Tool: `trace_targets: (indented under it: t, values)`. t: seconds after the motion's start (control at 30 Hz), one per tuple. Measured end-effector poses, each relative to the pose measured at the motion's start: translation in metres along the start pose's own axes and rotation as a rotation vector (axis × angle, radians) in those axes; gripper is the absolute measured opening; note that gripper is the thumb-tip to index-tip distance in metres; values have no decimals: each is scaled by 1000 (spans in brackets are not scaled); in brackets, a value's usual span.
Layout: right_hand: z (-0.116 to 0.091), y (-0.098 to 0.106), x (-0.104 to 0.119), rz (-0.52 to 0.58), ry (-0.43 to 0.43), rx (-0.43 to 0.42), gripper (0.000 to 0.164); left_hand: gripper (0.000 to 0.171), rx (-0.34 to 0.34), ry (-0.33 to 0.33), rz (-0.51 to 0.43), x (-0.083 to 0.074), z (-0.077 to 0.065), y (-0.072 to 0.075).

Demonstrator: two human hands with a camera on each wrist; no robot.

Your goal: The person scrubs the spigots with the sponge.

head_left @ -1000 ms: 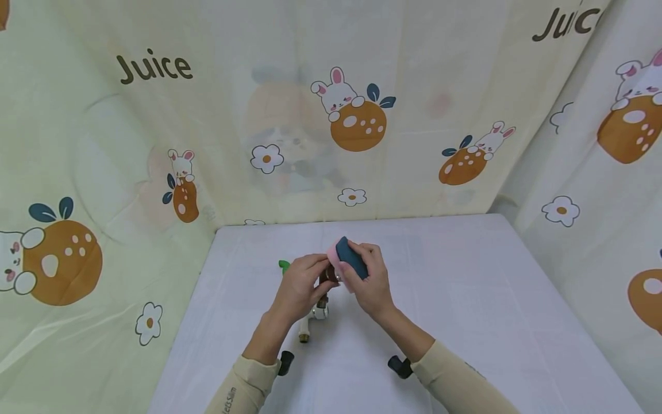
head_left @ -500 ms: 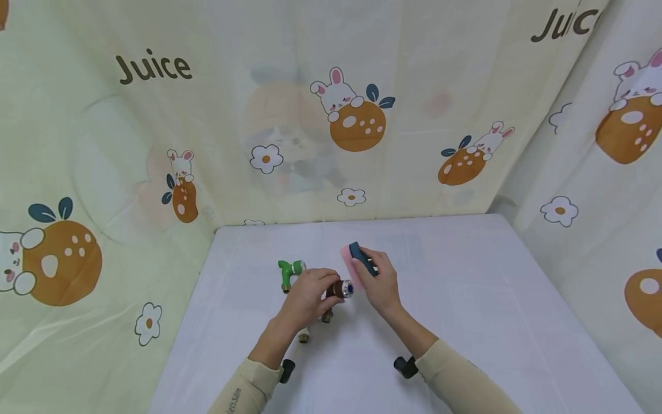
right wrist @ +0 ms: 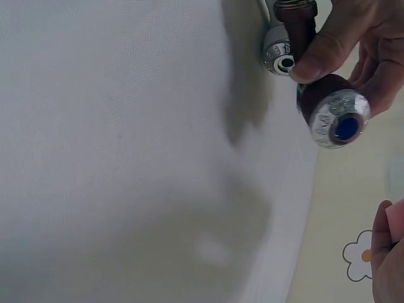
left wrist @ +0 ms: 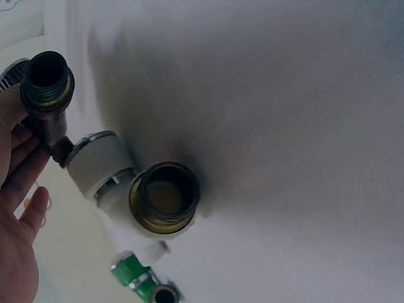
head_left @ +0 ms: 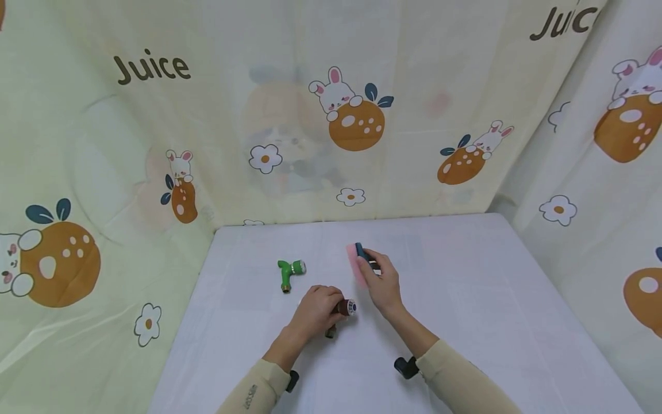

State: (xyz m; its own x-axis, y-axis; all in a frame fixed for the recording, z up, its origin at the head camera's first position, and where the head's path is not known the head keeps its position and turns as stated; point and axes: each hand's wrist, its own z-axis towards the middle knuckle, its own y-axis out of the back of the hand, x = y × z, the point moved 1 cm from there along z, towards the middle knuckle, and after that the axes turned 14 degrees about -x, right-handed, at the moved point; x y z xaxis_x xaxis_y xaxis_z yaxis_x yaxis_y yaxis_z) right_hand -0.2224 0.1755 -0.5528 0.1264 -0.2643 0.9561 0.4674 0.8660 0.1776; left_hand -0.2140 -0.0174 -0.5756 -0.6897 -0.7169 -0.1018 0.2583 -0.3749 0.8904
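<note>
My left hand (head_left: 316, 310) grips a brown tap (head_left: 343, 307) with a silver-rimmed end. In the left wrist view the threaded outlet of the brown tap (left wrist: 47, 82) points at the camera. Near it on the table lies a white tap (left wrist: 101, 161), hidden behind the left hand in the head view. My right hand (head_left: 384, 282) pinches a sponge (head_left: 355, 265), pink on one face and dark blue on the other, held up to the right of the brown tap. At the right wrist view's edge, only a pink corner of the sponge (right wrist: 395, 221) shows.
A green tap (head_left: 291, 273) lies on the white-covered table (head_left: 455, 287), left of and beyond the left hand. Behind the table hangs a printed curtain (head_left: 414, 172), which also runs along both sides.
The sponge has come away from the brown tap and moved slightly right. My left hand has brought the brown tap down nearer me, over the white tap, and the green tap is fully uncovered.
</note>
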Motion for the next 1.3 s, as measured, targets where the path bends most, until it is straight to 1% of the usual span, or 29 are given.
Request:
trace_targets:
  t: [0.1, 0.17, 0.37, 0.5, 0.6, 0.67, 0.73, 0.77, 0.83, 0.9, 0.93, 1.0, 1.07, 1.13, 1.17, 1.23, 1.3]
  values:
    - [0, 0, 0, 6, -13, -3, 44, 33, 18, 8, 30, 3, -2, -8]
    - [-1, 0, -1, 9, -16, 0, 45, 32, 44, 24, 39, 4, -3, -12]
    - [-2, -1, -3, 12, -9, 9, 45, 32, 130, 112, 30, 7, -4, -16]
    - [-1, -1, -6, 0, -6, 5, 45, 35, 157, 158, 15, 10, -5, -18]
    - [-1, 0, -10, -16, -8, 4, 45, 43, 149, 163, -18, 13, -6, -18]
    - [-1, 0, -11, -31, -5, 10, 45, 51, 123, 165, -50, 15, -6, -18]
    - [-2, 1, -13, -53, 1, 20, 47, 58, 65, 177, -80, 21, -6, -17]
    - [-2, 1, -14, -63, 5, 27, 48, 59, 29, 195, -85, 24, -6, -16]
    - [-2, 1, -15, -78, 12, 41, 50, 58, -62, 243, -85, 34, -5, -15]
    - [-2, 0, -16, -92, 18, 54, 54, 54, -140, 326, -77, 47, -4, -14]
    - [-2, 0, -17, -97, 22, 57, 55, 55, -164, 377, -66, 53, -3, -15]
    - [-1, -1, -18, -109, 25, 62, 58, 61, -177, 490, -60, 67, -2, -16]
    - [-1, -1, -19, -116, 26, 62, 58, 69, -134, 604, -72, 79, 0, -19]
    - [-2, -1, -20, -120, 24, 63, 57, 72, -64, 693, -72, 87, 0, -20]
    - [-2, -2, -21, -123, 22, 66, 57, 72, -33, 725, -77, 89, 0, -20]
    - [-3, -2, -21, -123, 17, 71, 56, 70, 19, 768, -77, 92, 0, -19]
    - [-3, -3, -21, -125, 15, 75, 56, 67, 28, 785, -70, 91, 2, -16]
